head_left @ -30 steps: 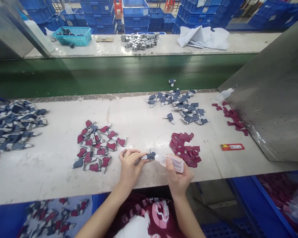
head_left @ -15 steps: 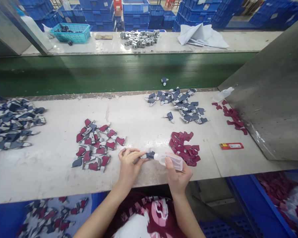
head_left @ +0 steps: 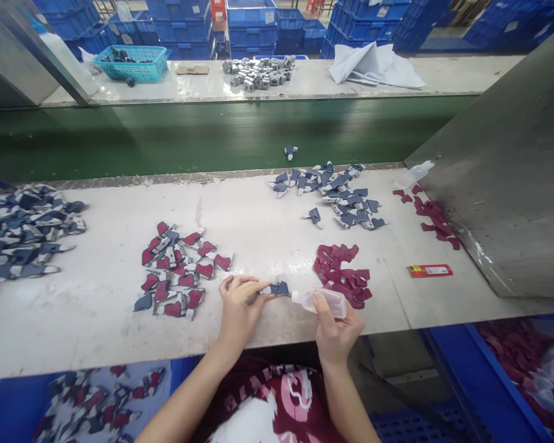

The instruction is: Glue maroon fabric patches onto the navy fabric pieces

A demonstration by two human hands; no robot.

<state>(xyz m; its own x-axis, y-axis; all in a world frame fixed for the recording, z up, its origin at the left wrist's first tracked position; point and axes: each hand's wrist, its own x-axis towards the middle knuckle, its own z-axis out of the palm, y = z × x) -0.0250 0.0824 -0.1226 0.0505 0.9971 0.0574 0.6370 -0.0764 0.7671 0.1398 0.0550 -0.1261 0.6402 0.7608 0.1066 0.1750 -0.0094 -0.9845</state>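
Note:
Between the fingertips of my left hand (head_left: pixel 242 303) is a small dark blue and grey plastic part (head_left: pixel 279 288). My right hand (head_left: pixel 336 329) grips a clear squeeze bottle (head_left: pixel 329 303), its white nozzle pointing left, a short way from the part. Just behind that bottle lies a pile of maroon pieces (head_left: pixel 337 267). A cluster of grey parts with maroon faces (head_left: pixel 184 280) spreads out to the left of my left hand. Farther back are several blue and grey parts (head_left: pixel 346 197) in a loose heap.
A green conveyor belt (head_left: pixel 189 138) carries one blue part (head_left: pixel 290 151). At right lie a red packet (head_left: pixel 430 271), another bottle (head_left: pixel 415 175) and more maroon pieces (head_left: pixel 436 218), beside a metal panel (head_left: pixel 512 184). A large blue-grey pile (head_left: pixel 23 227) covers the far left.
My right hand has drawn the bottle slightly right and down, so its nozzle stands apart from the part. The part on the belt has travelled left. My left hand has hardly moved.

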